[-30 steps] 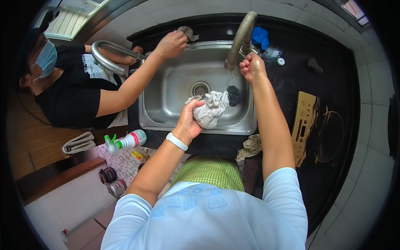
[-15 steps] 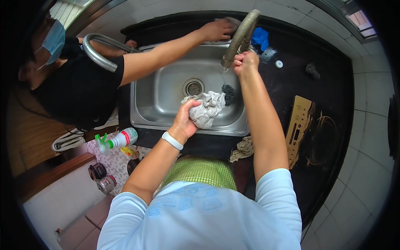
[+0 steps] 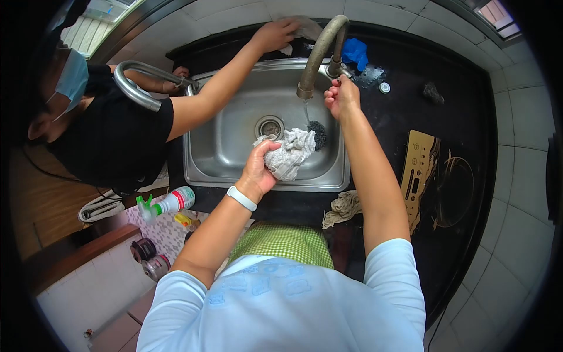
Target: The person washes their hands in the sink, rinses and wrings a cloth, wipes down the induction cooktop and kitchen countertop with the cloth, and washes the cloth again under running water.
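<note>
My left hand (image 3: 259, 169) is closed around a bunched, wet-looking white cloth (image 3: 291, 155), held over the front of the metal sink (image 3: 202, 158). A dark scouring pad (image 3: 317, 135) lies in the sink just beyond the cloth. At the base of the curved faucet (image 3: 321, 51), my right hand (image 3: 342, 97) has its fingers curled at the faucet handle (image 3: 346, 73), which is partly hidden. A thin stream of water (image 3: 307, 112) falls from the spout near the pad. The drain (image 3: 270, 127) shows behind the cloth.
On the left, a co-worker's hand (image 3: 274, 36) wipes the back ledge with a cloth (image 3: 306, 28). A second spout (image 3: 132, 88) juts leftward. A spray bottle (image 3: 176, 200), crumpled rag (image 3: 343, 209), blue plastic (image 3: 355, 53), small cap (image 3: 385, 88) and induction cooker (image 3: 417, 176) lie around the sink.
Water now runs more visibly from the spout. My right hand stays at the handle, slightly lower against the faucet base. The co-worker's hand has slid left along the back ledge. The view has shifted slightly.
</note>
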The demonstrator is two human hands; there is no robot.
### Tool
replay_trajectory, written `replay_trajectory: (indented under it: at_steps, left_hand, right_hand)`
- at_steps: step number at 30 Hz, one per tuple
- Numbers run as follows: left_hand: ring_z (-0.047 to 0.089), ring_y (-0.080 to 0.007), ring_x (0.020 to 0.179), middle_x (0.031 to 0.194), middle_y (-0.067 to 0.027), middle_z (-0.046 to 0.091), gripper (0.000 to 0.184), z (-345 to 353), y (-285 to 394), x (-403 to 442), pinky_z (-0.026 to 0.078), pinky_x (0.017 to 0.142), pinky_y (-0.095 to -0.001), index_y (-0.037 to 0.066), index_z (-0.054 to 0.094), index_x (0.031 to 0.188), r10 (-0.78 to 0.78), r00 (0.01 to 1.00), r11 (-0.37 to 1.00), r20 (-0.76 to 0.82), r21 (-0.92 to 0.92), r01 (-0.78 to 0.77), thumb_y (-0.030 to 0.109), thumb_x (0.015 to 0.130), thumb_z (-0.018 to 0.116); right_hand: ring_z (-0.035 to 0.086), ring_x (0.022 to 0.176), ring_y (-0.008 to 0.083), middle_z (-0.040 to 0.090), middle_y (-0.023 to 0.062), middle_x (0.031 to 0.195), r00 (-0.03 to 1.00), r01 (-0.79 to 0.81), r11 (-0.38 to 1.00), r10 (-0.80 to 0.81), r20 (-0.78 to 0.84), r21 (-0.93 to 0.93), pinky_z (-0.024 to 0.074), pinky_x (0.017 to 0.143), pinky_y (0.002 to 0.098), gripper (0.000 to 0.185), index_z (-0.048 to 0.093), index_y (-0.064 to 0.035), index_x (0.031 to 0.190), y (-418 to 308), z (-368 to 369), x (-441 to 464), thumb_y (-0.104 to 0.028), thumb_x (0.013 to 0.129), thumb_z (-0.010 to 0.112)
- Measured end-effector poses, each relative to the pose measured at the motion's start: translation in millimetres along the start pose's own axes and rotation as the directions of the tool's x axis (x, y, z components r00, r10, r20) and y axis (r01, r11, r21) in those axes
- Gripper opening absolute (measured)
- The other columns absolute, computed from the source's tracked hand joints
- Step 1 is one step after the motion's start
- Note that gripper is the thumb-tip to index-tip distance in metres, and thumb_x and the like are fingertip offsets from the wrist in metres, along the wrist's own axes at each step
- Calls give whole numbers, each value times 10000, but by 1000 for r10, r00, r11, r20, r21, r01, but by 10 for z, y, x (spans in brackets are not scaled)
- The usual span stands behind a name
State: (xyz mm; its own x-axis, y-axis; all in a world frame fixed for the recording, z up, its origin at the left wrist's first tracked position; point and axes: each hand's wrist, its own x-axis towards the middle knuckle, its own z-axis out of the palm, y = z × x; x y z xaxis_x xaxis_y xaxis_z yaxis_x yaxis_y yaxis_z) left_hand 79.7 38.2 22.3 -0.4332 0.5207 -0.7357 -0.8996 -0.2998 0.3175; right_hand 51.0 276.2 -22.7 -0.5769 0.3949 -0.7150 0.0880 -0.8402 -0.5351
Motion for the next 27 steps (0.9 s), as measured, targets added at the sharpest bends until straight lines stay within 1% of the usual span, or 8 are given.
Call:
replay_trajectory:
  at_steps: [3, 7, 9, 13, 17, 19, 25, 27]
  left_hand:
    - [591, -294, 930, 1031, -150, 594, 310, -44, -20, 31, 459, 870, -424, -10, 531, 1033, -17, 1000, 1000, -10, 5, 17, 98, 742, 530]
    - [586, -296, 945, 1044, -156, 588, 320, -62, -36, 30, 457, 873, -430, -18, 525, 1042, -27, 999, 999, -38, 15, 28, 101, 744, 526]
    - [587, -296, 942, 1045, -157, 588, 322, -79, -47, 24, 459, 869, -434, -21, 523, 1042, -22, 999, 1000, -37, 20, 22, 103, 745, 525]
    - [588, -297, 939, 1049, -159, 585, 325, -112, -38, 7, 463, 864, -435, -24, 519, 1046, -34, 999, 999, -21, -4, 34, 105, 747, 526]
    - [586, -299, 948, 1051, -162, 583, 334, -107, -30, -2, 460, 871, -430, -30, 514, 1062, -28, 999, 999, -39, -17, 27, 100, 755, 515]
    - [586, -299, 945, 1048, -162, 584, 332, -115, -30, -11, 462, 867, -432, -30, 514, 1060, -22, 999, 1000, -37, -19, 22, 100, 755, 516]
    - [586, -300, 943, 1048, -164, 582, 338, -121, -32, -51, 466, 863, -434, -36, 511, 1064, -45, 999, 999, -31, -13, 44, 102, 755, 519]
    - [586, -301, 944, 1048, -165, 581, 342, -115, -34, -52, 466, 865, -434, -39, 509, 1067, -45, 999, 999, -28, -15, 44, 102, 756, 517]
  right_hand:
    - [370, 441, 100, 367, -12, 549, 997, 29, 987, -17, 80, -156, 261, 368, 206, 254, 424, -92, 794, -2, -118, -4, -308, 925, 404]
    - [383, 436, 107, 378, -8, 549, 997, 6, 973, 10, 71, -229, 277, 365, 215, 270, 426, -92, 792, 121, -53, 42, -319, 930, 381]
    - [390, 428, 112, 385, 2, 548, 999, 44, 915, -47, 4, -401, 293, 361, 233, 284, 424, -84, 795, 216, -27, 57, -320, 935, 352]
    - [410, 429, 122, 394, 12, 550, 994, 88, 875, -106, -12, -475, 304, 367, 242, 307, 446, -57, 838, 219, -44, 107, -325, 936, 334]
    - [442, 415, 138, 412, 15, 518, 997, 75, 892, -57, 53, -446, 353, 372, 260, 349, 505, -42, 807, 207, -207, 163, -350, 917, 385]
    - [448, 427, 140, 411, 14, 509, 992, 108, 932, -80, 94, -346, 361, 387, 262, 353, 528, -25, 806, 185, -278, 175, -344, 913, 418]
    - [489, 462, 139, 454, 20, 521, 998, 10, 905, 20, 66, -426, 399, 415, 244, 348, 560, -11, 848, 77, -300, 50, -329, 900, 428]
    - [506, 475, 148, 479, 23, 540, 996, 37, 905, 4, 94, -425, 415, 427, 241, 331, 572, -9, 863, 138, -365, 32, -318, 892, 456]
